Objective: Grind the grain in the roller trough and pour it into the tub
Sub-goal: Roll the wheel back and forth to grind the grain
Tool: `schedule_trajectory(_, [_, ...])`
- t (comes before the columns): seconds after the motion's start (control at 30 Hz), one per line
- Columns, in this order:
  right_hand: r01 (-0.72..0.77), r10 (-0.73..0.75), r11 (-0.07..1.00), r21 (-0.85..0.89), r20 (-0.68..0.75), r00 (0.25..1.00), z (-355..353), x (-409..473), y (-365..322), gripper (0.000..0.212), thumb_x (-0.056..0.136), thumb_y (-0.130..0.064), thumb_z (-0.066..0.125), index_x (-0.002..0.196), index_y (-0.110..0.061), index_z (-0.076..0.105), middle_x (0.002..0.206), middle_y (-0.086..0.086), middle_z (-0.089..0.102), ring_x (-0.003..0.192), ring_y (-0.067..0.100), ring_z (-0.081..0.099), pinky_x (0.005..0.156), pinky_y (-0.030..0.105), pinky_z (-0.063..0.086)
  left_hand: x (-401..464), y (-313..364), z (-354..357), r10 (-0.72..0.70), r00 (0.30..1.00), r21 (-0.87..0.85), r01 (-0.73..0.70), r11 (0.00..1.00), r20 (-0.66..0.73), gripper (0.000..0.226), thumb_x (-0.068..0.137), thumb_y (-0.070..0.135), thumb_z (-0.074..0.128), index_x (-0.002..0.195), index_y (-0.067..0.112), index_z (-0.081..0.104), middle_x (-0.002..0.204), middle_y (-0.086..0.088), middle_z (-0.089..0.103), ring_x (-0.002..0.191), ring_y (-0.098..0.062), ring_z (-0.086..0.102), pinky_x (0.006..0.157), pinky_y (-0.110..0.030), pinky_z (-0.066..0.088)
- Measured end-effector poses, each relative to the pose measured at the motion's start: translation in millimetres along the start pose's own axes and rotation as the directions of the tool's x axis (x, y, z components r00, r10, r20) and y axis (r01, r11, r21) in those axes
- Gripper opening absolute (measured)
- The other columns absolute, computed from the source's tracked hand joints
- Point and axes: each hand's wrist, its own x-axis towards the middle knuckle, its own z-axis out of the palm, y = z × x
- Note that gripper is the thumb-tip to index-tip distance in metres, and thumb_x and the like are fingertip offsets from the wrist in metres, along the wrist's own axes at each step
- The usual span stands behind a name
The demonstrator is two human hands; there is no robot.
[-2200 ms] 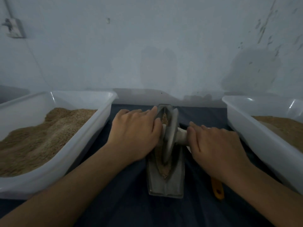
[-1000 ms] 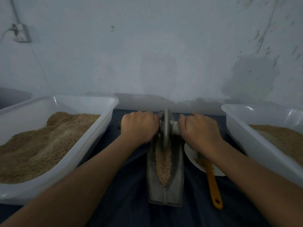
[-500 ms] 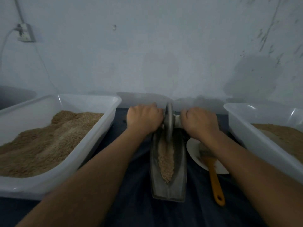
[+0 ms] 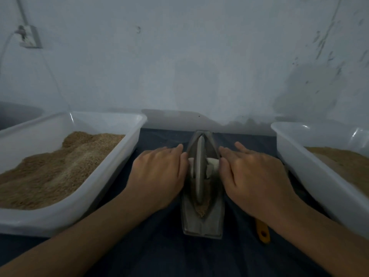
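The roller trough [image 4: 202, 206] lies on the table between both hands, long axis running near to far. Left hand [image 4: 159, 174] and right hand [image 4: 257, 176] press flat, fingers straight, on the axle [image 4: 211, 163] either side of the wheel [image 4: 199, 168], equally near.

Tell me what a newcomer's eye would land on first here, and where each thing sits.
First, the two hands, left hand and right hand, laid flat on either side of a metal wheel standing in a boat-shaped trough at centre. Next, the white tubs flanking them: the left tub heaped with brown grain, and the right tub at the frame's edge.
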Motion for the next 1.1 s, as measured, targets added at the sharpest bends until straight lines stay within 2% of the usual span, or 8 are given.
schedule_trajectory(0.13, [-0.134, 0.135, 0.991, -0.028, 0.061, 0.989, 24.3, 43.8, 4.7, 0.055, 0.104, -0.034, 0.026, 0.069, -0.016, 0.064, 0.079, 0.008, 0.073, 0.086, 0.030, 0.071, 0.057, 0.032, 0.047, 42.7, -10.2, 27.0, -0.075, 0.985, 0.163, 0.049, 0.985, 0.158, 0.034, 0.106, 0.039, 0.024, 0.112, 0.024, 0.054, 0.102, 0.004, 0.067, 0.084, -0.022, 0.065, 0.065, -0.033, 0.048])
schedule_trajectory(0.33, [-0.066, 0.150, 0.973, -0.222, 0.387, 0.910, 64.3, 108.9, 36.7, 0.017, 0.099, -0.016, 0.042, 0.109, -0.016, 0.057, 0.106, 0.011, 0.065, 0.093, 0.032, 0.062, 0.063, 0.036, 0.037, 128.7, -18.9, 54.0, -0.280, 0.901, -0.030, 0.306, 0.952, 0.331, 0.023, 0.101, 0.029, 0.040, 0.100, 0.025, 0.062, 0.122, -0.008, 0.066, 0.106, -0.035, 0.062, 0.077, -0.040, 0.038])
schedule_trajectory(0.5, [-0.032, 0.068, 0.990, -0.139, 0.268, 0.961, 40.8, 66.6, 19.3, 0.026, 0.102, -0.022, 0.029, 0.095, -0.016, 0.053, 0.082, 0.003, 0.057, 0.086, 0.031, 0.063, 0.055, 0.033, 0.038, 75.4, -11.8, 42.0, -0.116, 0.987, 0.036, 0.113, 0.993, 0.114, 0.022, 0.101, 0.033, 0.031, 0.082, 0.027, 0.040, 0.093, -0.001, 0.066, 0.076, -0.027, 0.059, 0.058, -0.033, 0.030])
schedule_trajectory(0.6, [-0.068, 0.074, 0.997, -0.048, 0.129, 0.989, 13.8, 28.7, 5.2, 0.054, 0.107, -0.034, 0.022, 0.126, -0.012, 0.067, 0.113, 0.004, 0.074, 0.113, 0.029, 0.067, 0.066, 0.036, 0.052, 24.3, -4.9, 16.9, -0.034, 0.999, 0.067, 0.033, 0.997, 0.015, 0.037, 0.098, 0.038, 0.013, 0.092, 0.025, 0.047, 0.078, 0.005, 0.061, 0.058, -0.021, 0.053, 0.046, -0.029, 0.017])
schedule_trajectory(0.73, [-0.007, 0.008, 0.999, -0.047, 0.034, 0.999, -1.7, 11.4, -3.7, 0.056, 0.106, -0.039, 0.025, 0.129, -0.014, 0.069, 0.126, 0.001, 0.071, 0.122, 0.022, 0.065, 0.081, 0.035, 0.058, -2.3, -4.5, 1.0, 0.000, 0.998, 0.020, -0.001, 1.000, 0.067, 0.064, 0.098, 0.044, 0.000, 0.121, 0.023, 0.056, 0.103, 0.005, 0.071, 0.070, -0.020, 0.064, 0.047, -0.031, 0.027])
schedule_trajectory(0.83, [-0.147, 0.144, 0.989, 0.024, 0.106, 0.984, 11.2, 31.2, -3.1, 0.056, 0.105, -0.040, 0.025, 0.083, -0.024, 0.074, 0.102, 0.007, 0.076, 0.092, 0.029, 0.072, 0.072, 0.037, 0.055, 19.4, -9.0, 12.4, -0.044, 0.992, -0.001, 0.045, 0.999, 0.119, 0.059, 0.099, 0.045, 0.006, 0.114, 0.023, 0.058, 0.138, 0.001, 0.062, 0.081, -0.027, 0.067, 0.053, -0.032, 0.028])
schedule_trajectory(0.9, [-0.222, 0.208, 0.974, 0.040, 0.227, 0.952, 30.1, 58.8, 10.4, 0.051, 0.105, -0.038, 0.025, 0.061, -0.024, 0.046, 0.084, 0.006, 0.066, 0.074, 0.029, 0.060, 0.065, 0.036, 0.045, 51.6, -12.2, 32.5, -0.084, 0.981, 0.045, 0.077, 0.996, 0.176, 0.040, 0.104, 0.040, 0.018, 0.102, 0.021, 0.054, 0.152, -0.001, 0.050, 0.094, -0.034, 0.066, 0.060, -0.035, 0.036])
schedule_trajectory(1.1, [-0.307, 0.304, 0.949, -0.067, 0.440, 0.845, 65.6, 116.7, 35.1, 0.027, 0.102, -0.021, 0.036, 0.080, -0.015, 0.052, 0.102, 0.005, 0.063, 0.082, 0.025, 0.054, 0.072, 0.034, 0.040, 140.1, -31.3, 58.2, -0.340, 0.855, -0.132, 0.418, 0.899, 0.392, 0.055, 0.099, 0.041, 0.028, 0.150, 0.026, 0.039, 0.148, -0.013, 0.053, 0.125, -0.037, 0.054, 0.085, -0.045, 0.033])
